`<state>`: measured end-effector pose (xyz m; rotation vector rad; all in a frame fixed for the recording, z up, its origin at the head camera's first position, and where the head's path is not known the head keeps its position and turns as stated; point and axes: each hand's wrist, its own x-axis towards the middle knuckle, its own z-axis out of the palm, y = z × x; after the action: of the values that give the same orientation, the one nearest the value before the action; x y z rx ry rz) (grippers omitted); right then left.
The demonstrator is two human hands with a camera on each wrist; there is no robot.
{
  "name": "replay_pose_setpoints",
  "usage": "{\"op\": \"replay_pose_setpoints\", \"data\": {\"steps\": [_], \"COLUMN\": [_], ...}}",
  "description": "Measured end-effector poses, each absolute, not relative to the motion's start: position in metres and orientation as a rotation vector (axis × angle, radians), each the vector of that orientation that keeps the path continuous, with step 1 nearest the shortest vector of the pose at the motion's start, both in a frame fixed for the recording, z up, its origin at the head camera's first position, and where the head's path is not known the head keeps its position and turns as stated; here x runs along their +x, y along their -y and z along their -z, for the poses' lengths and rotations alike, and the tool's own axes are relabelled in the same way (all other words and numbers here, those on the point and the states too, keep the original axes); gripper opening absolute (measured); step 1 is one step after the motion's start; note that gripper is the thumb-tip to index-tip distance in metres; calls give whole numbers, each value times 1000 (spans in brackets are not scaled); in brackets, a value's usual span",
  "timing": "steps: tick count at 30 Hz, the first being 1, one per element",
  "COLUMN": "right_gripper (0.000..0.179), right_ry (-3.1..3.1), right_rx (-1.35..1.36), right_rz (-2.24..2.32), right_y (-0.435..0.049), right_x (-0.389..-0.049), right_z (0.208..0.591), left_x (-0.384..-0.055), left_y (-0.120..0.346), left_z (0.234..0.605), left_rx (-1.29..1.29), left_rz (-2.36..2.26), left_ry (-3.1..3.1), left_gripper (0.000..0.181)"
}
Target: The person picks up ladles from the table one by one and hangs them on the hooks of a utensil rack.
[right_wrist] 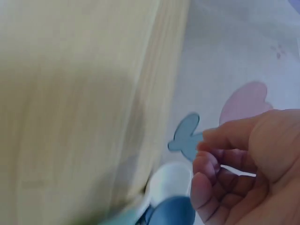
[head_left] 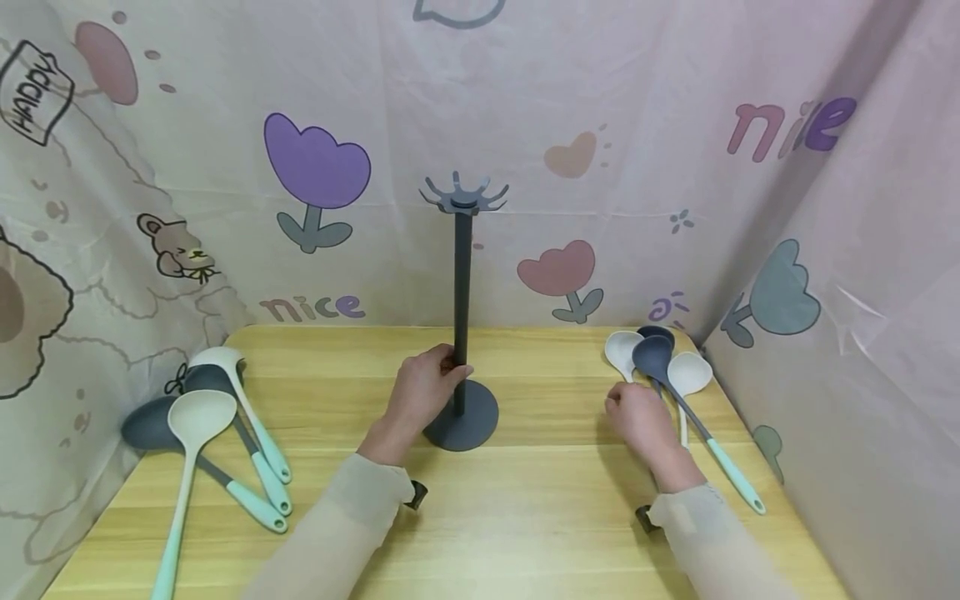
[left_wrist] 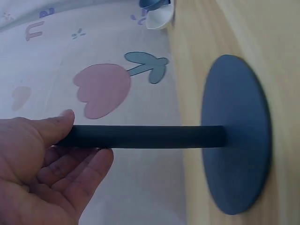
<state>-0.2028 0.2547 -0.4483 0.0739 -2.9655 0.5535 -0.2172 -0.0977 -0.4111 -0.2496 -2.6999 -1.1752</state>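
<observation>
My left hand (head_left: 420, 387) grips the dark pole of an upright utensil stand (head_left: 462, 292), which has a ring of hooks on top and a round base (left_wrist: 236, 136) on the table. In the left wrist view, thumb and fingers lie on either side of the pole. My right hand (head_left: 647, 423) hovers by the utensils at the right, its fingers loosely curled with nothing between them in the right wrist view. Near it lie a dark ladle (head_left: 652, 357) with a mint handle, a white-headed utensil (head_left: 690, 372) and another white one (head_left: 622, 348). The right hand hides part of their handles.
On the left side of the wooden table (head_left: 547, 517) several more utensils lie overlapping, among them a white ladle (head_left: 201, 417) and a dark-headed one (head_left: 150, 423), all with mint handles. A printed curtain (head_left: 465, 100) encloses the back and both sides.
</observation>
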Motion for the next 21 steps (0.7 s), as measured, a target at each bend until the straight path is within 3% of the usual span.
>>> {"op": "replay_pose_setpoints", "data": {"steps": [9, 21], "right_gripper": [29, 13], "right_ry": [3081, 3229], "right_rx": [-185, -257], "right_rz": [-471, -388], "right_y": [-283, -289], "right_x": [-202, -201], "right_z": [440, 445], "left_x": [-219, -218], "left_y": [102, 100], "left_z": [374, 373], "left_rx": [-325, -362], "left_rz": [1312, 1250], "left_ry": [2603, 2485], "left_gripper": [28, 24]}}
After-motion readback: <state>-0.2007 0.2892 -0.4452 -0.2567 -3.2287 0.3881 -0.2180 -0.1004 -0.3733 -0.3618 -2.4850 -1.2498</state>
